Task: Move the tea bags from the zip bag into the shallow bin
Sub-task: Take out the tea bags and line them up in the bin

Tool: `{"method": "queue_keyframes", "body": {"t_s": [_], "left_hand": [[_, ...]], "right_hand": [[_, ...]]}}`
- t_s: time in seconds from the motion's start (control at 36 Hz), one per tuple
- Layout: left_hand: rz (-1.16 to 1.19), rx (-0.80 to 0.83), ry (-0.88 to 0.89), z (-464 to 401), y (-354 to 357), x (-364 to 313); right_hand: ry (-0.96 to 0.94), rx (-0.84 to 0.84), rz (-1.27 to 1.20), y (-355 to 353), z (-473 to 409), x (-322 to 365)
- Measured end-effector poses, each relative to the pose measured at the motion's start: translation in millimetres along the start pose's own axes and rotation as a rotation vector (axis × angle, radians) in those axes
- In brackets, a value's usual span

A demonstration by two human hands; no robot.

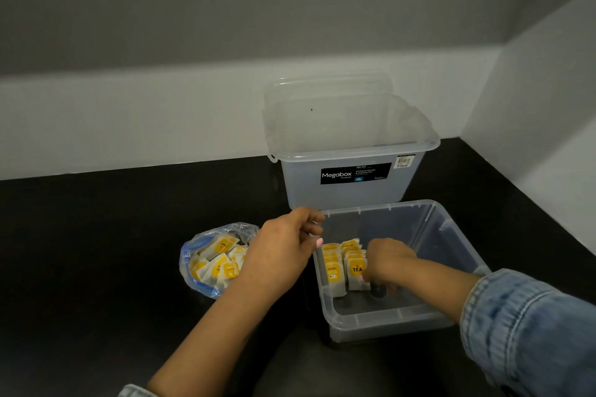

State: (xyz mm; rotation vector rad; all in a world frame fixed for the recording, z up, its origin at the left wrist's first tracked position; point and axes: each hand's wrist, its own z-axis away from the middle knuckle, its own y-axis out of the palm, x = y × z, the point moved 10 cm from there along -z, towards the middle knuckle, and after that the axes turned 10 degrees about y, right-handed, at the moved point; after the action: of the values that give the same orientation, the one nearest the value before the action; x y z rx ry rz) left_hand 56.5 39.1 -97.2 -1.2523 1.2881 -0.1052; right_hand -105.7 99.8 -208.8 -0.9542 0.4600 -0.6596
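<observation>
The shallow bin [451, 229] sits on the dark table [96, 235] and serves as the landmark here. Inside it, against its left wall, stand two short rows of yellow-labelled tea bags [343, 263], upright and touching one another. The right hand [387, 259] reaches down into the bin and rests at the right side of the rows, its fingers curled against the front bag marked TEA; whether it pinches that bag or only nudges it straight I cannot tell. The left hand [283, 248] hovers at the bin's left rim, fingers loosely curled and holding nothing that shows. Just left of the bin lies the zip bag [206, 267], open, with a good number of tea bags in it. Directly behind the bin stands a taller clear storage box [351, 164].

The step in hand looks like placing or tidying a bag in the row. The task seems partly done; next the left hand would need to dip into the zip bag, pick another tea bag, and carry it over the rim
</observation>
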Motion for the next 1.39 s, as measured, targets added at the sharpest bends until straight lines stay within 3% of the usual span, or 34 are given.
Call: {"method": "queue_keyframes", "body": {"t_s": [0.17,0.64,0.89,1.11,1.31,1.39], "left_hand": [[-0.006,0.000,-0.003,1.4,-1.1,1.4],[0.020,-0.016,-0.045,5.1,-20.3,16.3],[-0.054,-0.060,-0.156,16.3,-67.8,67.8],[-0.079,-0.070,-0.253,30.2,-89.1,105.2],[-0.063,-0.053,-0.281,43.3,-90.3,121.3],[-0.073,-0.046,-0.303,47.9,-90.4,125.2]], "right_hand": [[0.027,0.127,-0.062,12.5,-6.1,-0.2],[0.045,0.023,0.002,-12.0,12.5,-4.6],[-0.109,-0.137,-0.005,-67.2,40.3,11.5],[-0.214,-0.230,-0.185,-111.1,78.5,52.8],[-0.408,-0.208,-0.319,-98.6,108.3,128.4],[-0.467,-0.227,-0.267,-82.6,115.3,162.7]]}}
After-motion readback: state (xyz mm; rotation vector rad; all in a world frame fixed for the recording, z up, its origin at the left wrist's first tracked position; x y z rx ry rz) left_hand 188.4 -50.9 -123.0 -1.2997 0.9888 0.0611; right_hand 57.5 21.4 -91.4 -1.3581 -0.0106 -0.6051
